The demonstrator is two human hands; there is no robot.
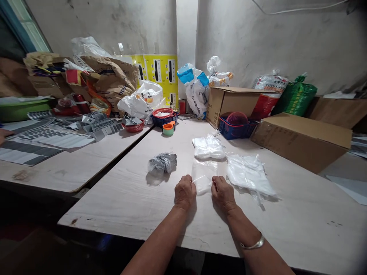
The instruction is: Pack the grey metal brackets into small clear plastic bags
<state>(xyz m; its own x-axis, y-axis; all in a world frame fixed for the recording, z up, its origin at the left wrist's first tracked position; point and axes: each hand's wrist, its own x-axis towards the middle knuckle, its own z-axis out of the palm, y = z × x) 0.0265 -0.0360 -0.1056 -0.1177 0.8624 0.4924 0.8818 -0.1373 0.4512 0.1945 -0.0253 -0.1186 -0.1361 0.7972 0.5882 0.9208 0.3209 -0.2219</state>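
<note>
My left hand [185,192] and my right hand [222,193] rest on the pale wooden table [137,198], both closed and pinching the near edge of a small clear plastic bag [203,177] that lies flat between them. A clear bag of dark grey parts [162,163] lies just left of and beyond my left hand. A stack of clear empty bags [249,173] spreads out to the right of my right hand. A filled white packet [208,147] sits beyond the small bag. A metal bangle is on my right wrist.
Cardboard boxes [301,139] line the right side. A blue basket [236,128], red baskets [163,113] and tape rolls [168,128] stand at the back. A second table [57,168] on the left carries grey printed sheets and sacks. A gap separates the tables.
</note>
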